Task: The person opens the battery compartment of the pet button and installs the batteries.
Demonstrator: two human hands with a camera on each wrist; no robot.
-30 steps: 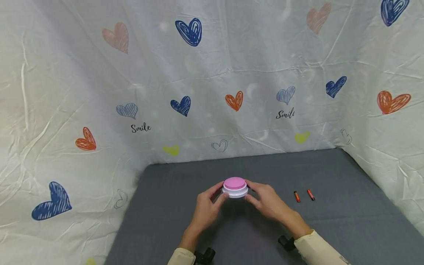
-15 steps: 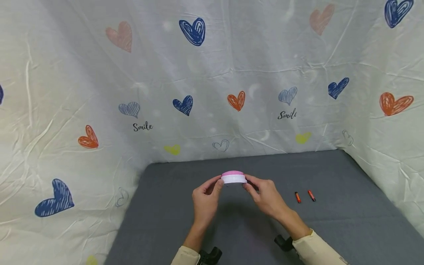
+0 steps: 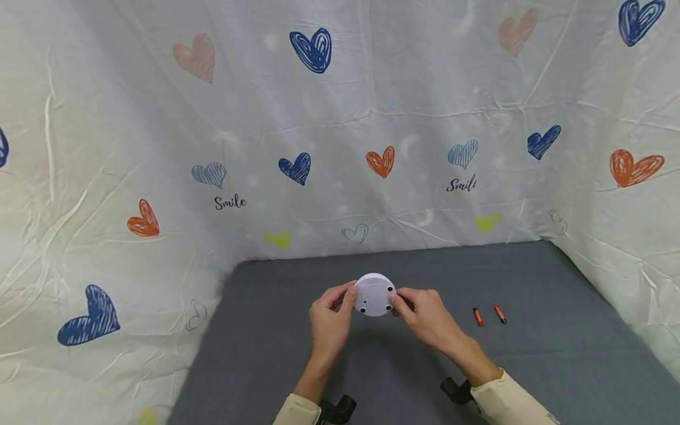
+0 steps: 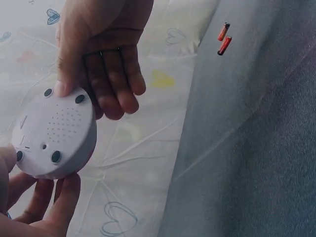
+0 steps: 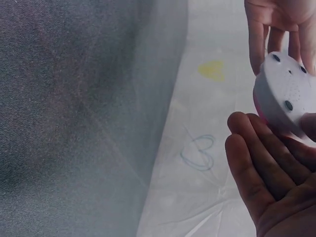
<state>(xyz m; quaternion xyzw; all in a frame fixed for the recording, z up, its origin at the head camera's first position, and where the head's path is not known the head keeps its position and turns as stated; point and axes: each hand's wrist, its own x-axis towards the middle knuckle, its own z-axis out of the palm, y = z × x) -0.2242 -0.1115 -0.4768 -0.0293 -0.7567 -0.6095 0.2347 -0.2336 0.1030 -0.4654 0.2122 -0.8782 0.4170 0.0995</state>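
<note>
A round push button [image 3: 374, 298] with a white base is held up over the grey table in the head view, underside toward me. Dark round feet, a small screw hole and a patch of tiny speaker holes show on that underside in the left wrist view. Only a sliver of its pink top shows at the edge. My left hand [image 3: 330, 321] pinches the left rim between thumb and fingers. On the opposite rim, my right hand [image 3: 432, 316] pinches with the thumb on the underside; its other fingers extend loosely behind in the right wrist view.
Two small red-and-black batteries [image 3: 478, 317] lie side by side on the grey table [image 3: 563, 354], right of my right hand. A white curtain [image 3: 340, 118] printed with hearts hangs behind and at both sides. Dark wrist-worn camera mounts [image 3: 337, 409] sit by the sleeves.
The push button was lifted a little and tipped, so its pink top has turned away and its underside has come into view. Both hands kept hold of it. The batteries stayed put.
</note>
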